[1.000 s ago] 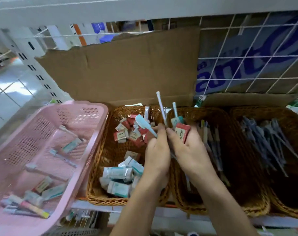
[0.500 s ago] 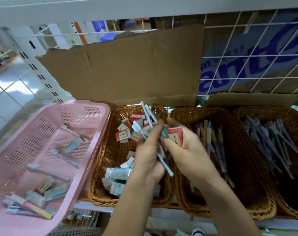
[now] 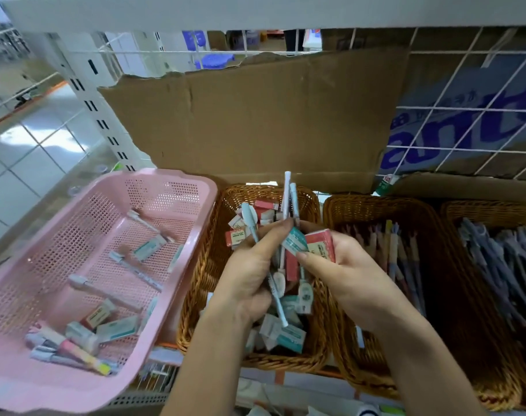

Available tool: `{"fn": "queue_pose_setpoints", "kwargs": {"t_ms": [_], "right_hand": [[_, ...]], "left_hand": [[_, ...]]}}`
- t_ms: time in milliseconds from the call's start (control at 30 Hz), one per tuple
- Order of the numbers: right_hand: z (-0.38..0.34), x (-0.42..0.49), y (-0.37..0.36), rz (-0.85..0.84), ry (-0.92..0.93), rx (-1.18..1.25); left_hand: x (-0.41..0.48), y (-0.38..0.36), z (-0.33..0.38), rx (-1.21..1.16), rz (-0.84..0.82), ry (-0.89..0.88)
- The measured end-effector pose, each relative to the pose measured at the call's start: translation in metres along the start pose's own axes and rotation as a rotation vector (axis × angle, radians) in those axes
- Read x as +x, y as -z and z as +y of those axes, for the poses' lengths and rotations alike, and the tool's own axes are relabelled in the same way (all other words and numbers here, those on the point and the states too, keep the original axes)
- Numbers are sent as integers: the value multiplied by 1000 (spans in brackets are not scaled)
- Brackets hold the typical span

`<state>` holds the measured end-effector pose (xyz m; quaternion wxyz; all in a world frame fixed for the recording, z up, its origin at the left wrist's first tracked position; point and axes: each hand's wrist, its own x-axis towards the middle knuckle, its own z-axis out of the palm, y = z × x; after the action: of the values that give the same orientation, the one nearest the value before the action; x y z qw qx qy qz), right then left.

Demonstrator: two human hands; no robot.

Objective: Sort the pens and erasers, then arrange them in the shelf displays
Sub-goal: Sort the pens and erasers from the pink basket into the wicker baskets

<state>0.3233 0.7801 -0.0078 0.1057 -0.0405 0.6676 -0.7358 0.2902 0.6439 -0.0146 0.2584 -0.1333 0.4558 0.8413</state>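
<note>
Fistful of pens (image 3: 286,202) in left hand (image 3: 249,274), pinch of erasers (image 3: 320,246) in right hand (image 3: 348,274) (above wicker basket (image 3: 201,283))

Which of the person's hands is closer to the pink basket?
The left hand. It grips pens above the first wicker basket, right beside the pink basket. The right hand, pinching two erasers, is farther right, beyond the left hand.

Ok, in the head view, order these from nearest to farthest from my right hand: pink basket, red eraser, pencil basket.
1. red eraser, held in the right hand.
2. pencil basket, just to its right.
3. pink basket, far left.
</note>
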Motion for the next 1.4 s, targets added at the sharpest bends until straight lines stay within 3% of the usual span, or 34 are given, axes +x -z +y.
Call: {"fn": "queue_pose_setpoints", "kwargs": {"t_ms": [167, 400, 700, 867, 1100, 1200, 1300, 1400], "right_hand": [[-2, 3, -3, -16, -10, -68], [4, 12, -22, 89, 70, -209], [6, 25, -6, 343, -58, 99], [2, 41, -3, 310, -132, 179], [-3, 86, 0, 430, -121, -448], [6, 100, 3, 493, -1, -680], [11, 98, 7, 520, 45, -721], [10, 90, 5, 470, 58, -590]], "left_hand": [[2, 9, 3, 42, -59, 57], [9, 11, -1, -227, -13, 126], [15, 35, 10, -324, 182, 56], [9, 38, 14, -337, 170, -7], [3, 40, 20, -449, 174, -70], [-3, 38, 22, -465, 127, -114], [-6, 38, 24, -426, 145, -160], [-5, 41, 25, -488, 167, -167]]}}
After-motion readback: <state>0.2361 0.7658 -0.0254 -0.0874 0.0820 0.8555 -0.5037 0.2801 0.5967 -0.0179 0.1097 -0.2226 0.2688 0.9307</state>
